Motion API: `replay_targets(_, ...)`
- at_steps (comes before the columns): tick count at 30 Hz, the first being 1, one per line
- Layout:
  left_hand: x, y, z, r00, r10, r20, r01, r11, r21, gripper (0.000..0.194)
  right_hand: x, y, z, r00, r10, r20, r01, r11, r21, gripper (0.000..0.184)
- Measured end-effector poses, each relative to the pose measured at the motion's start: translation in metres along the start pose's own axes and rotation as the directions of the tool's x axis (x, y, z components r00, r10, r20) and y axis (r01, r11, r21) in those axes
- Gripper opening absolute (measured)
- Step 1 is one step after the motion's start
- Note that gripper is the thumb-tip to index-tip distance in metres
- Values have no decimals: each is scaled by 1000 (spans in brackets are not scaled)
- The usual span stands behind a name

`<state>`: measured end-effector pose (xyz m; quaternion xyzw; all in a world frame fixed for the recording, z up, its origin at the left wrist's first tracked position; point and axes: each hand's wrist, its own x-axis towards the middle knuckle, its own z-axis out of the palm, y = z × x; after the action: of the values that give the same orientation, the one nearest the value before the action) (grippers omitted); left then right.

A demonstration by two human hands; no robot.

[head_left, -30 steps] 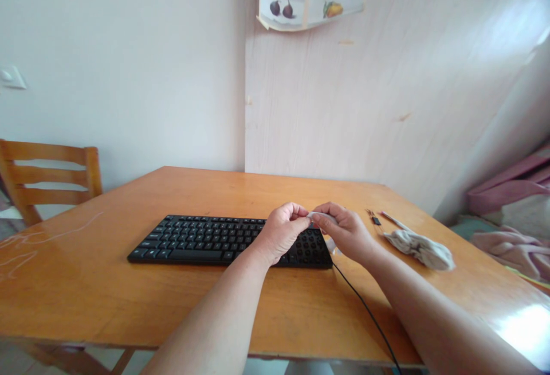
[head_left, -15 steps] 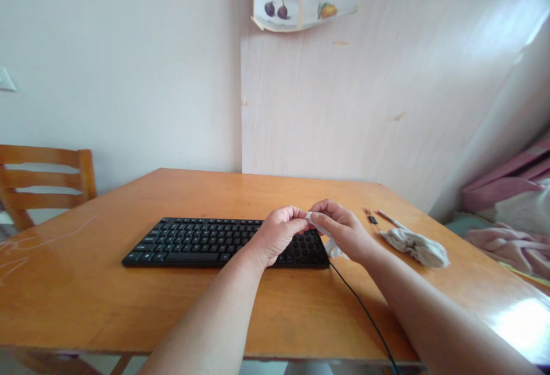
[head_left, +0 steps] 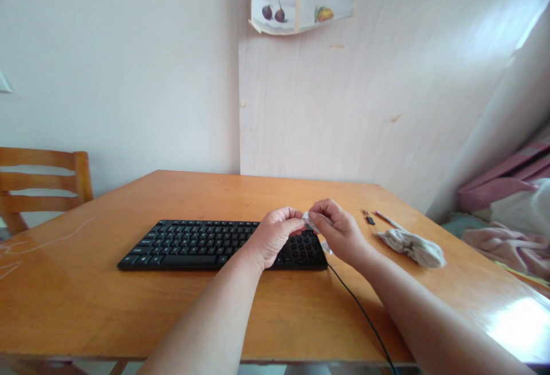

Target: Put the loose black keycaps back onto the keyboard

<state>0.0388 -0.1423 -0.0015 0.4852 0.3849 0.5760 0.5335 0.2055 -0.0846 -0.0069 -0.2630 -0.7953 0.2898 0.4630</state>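
Note:
My left hand (head_left: 274,236) and my right hand (head_left: 342,233) meet above the right end of a black keyboard (head_left: 189,244). Between their fingertips they pinch a small white tissue (head_left: 306,218). Both hands are closed on it, and part of it hangs below my right palm. The fingers cover much of the tissue, so its full shape is hidden. Lying flat on the table, the keyboard is partly covered by my left hand and wrist. Its black cable (head_left: 358,301) runs from the right end toward the table's front edge.
On the wooden table (head_left: 258,317), right of my hands, lie a grey cloth (head_left: 415,247), a pencil-like stick (head_left: 390,220) and a small black piece with wires (head_left: 370,221). A chair (head_left: 43,180) stands at the left. Pink fabric (head_left: 507,244) is piled at far right.
The view has shifted slightly. Both hands stay pinched on the tissue above the keyboard, and less of its hanging part shows below my right hand.

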Motion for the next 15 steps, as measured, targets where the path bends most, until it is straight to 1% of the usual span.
replay_targets(3,1,0,-1,1000,-18,-15,17,999,-40,16,0,-4,-2,993,-119,23,122,981,-154,17)
replay_targets(6,1,-1,-1,999,-26,-24,24,997,-79,17,0,-7,-5,982,-184,51,191,957,-218,16)
replay_targets(11,1,0,-3,1000,-13,-8,12,992,-122,14,1,-10,-8,979,-188,81,203,943,-263,21)
replay_targets(15,1,0,-4,1000,-14,3,14,993,-116,13,1,-11,-9,981,-170,93,188,954,-236,20)
